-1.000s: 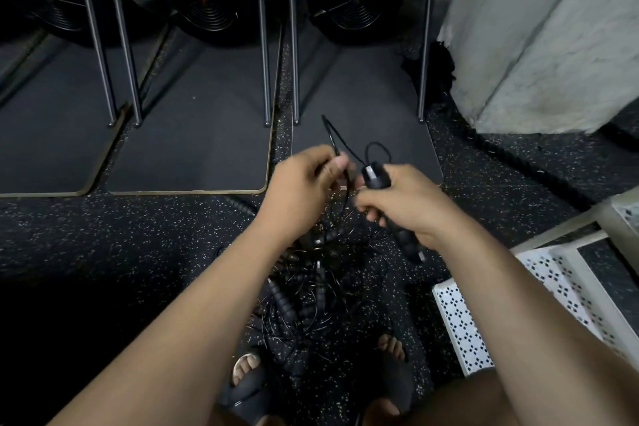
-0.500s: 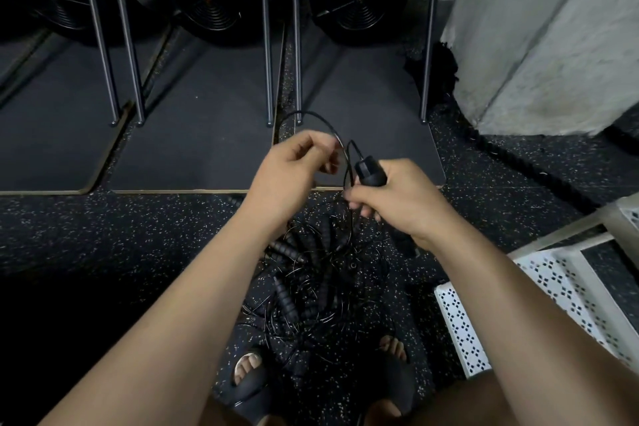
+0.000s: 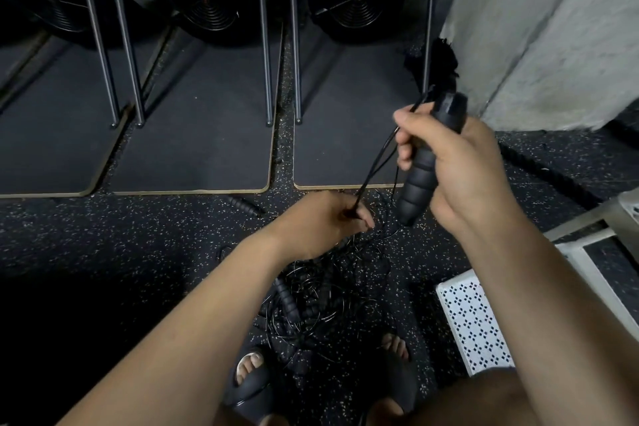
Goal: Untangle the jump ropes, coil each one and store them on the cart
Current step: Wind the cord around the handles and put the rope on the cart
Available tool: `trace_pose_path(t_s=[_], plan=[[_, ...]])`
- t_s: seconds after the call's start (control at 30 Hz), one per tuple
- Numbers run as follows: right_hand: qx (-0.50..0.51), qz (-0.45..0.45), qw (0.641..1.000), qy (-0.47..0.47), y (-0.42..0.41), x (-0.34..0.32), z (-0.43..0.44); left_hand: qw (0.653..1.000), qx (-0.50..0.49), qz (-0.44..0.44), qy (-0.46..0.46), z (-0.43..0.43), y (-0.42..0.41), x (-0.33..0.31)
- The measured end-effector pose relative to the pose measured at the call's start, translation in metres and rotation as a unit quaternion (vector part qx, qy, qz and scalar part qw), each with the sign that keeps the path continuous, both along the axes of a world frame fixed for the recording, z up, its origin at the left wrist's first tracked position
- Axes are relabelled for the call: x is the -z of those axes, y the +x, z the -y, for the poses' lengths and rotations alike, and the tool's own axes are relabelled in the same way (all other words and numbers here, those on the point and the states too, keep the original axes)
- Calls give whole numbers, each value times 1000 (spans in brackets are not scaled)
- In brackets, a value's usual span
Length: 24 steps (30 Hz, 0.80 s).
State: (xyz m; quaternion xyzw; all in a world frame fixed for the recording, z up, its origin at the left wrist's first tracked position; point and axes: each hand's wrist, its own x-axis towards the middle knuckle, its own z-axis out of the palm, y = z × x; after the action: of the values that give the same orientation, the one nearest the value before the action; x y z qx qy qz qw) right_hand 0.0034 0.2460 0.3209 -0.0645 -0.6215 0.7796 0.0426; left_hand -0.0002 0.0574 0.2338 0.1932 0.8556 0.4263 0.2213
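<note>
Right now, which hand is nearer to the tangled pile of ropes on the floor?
Left. The left hand grips a cord just above the pile; the right hand holds a handle higher, off to the right.

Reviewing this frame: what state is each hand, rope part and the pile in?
right hand: grips held handle, raised
held handle: tilted, in right hand
left hand: grips cord, lower down
cord: stretched between the hands
rope pile: tangled, on floor
loose handle: lying on floor

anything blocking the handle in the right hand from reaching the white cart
Nothing solid lies between handle and cart. But its cord runs through the left hand into the tangled pile on the floor.
</note>
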Motion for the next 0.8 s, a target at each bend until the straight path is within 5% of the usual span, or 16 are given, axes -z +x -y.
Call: trace_pose_path(t_s=[0.27,0.4,0.53,0.8], plan=[[17,25,999,-38,-6,5,-8,998,-21,-32,-50,4,-3,3],[-56,102,986,117,-6,19,-9,995,-71,-58,34,6,-6,-6],[-177,148,923,307,1,31,-1,977,-129,-73,152,5,-10,-22],[-196,151,905,346,1,37,13,938,-204,-33,277,7,-8,-35]])
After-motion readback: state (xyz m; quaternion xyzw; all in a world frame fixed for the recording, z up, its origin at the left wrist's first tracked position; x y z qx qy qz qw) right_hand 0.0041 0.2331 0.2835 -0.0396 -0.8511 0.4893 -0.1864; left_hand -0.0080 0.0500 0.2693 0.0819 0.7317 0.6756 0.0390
